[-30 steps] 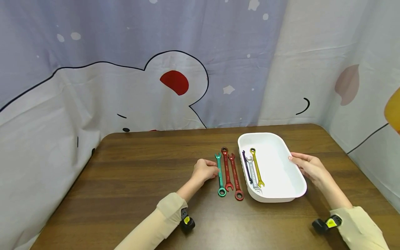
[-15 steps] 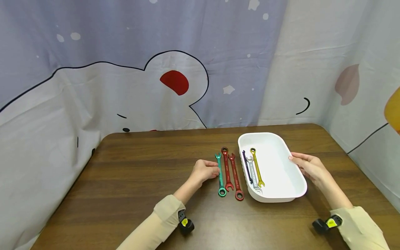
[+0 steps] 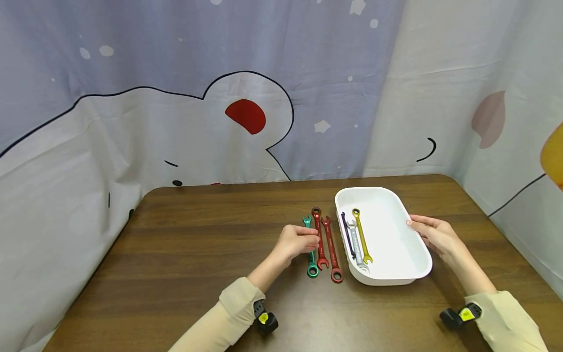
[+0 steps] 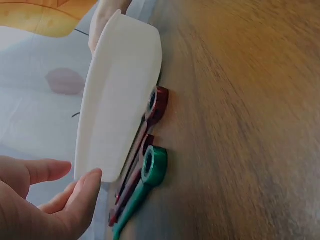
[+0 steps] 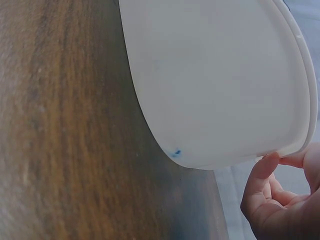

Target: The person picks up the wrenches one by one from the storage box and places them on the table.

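In the head view my left hand hovers across the middle of a green combination wrench, its fingertips overlapping the nearer of two red wrenches. The left wrist view shows thumb and fingers apart, with nothing between them. Beside these lies the other red wrench, close to a white plastic tray. My right hand pinches the tray's right rim, thumb on top and the other fingers below it. Inside the tray, along its left side, lie a purple wrench, a silver wrench and a yellow wrench.
The brown wooden table runs under everything. Behind it hangs a printed curtain. Small black cameras are strapped on both wrists.
My left hand has shifted a little to the right, from the green wrench's left edge to over it and the nearer red wrench. The wrenches, tray and right hand stay put.
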`<move>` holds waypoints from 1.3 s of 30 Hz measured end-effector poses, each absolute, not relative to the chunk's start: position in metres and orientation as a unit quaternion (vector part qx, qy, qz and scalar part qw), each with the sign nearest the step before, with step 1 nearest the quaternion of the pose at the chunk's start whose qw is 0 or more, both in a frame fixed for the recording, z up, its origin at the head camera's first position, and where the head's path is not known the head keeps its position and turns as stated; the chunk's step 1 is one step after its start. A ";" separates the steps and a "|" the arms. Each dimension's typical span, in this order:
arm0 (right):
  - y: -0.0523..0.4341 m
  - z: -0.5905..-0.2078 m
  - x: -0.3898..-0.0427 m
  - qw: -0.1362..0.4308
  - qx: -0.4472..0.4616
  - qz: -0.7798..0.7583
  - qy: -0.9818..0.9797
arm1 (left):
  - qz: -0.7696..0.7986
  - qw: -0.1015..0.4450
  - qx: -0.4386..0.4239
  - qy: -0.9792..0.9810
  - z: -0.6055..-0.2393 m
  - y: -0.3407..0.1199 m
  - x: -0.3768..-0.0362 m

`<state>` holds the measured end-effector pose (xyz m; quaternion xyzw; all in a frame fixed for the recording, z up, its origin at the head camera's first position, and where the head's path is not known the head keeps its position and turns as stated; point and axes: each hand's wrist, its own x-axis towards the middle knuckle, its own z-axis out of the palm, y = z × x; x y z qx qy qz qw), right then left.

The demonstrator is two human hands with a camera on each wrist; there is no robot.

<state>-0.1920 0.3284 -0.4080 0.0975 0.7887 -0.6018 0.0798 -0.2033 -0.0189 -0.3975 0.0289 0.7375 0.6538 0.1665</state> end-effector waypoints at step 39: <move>0.327 -0.406 -0.192 0.084 0.102 -0.595 0.793 | 0.687 0.227 0.056 0.687 -0.379 0.023 -0.197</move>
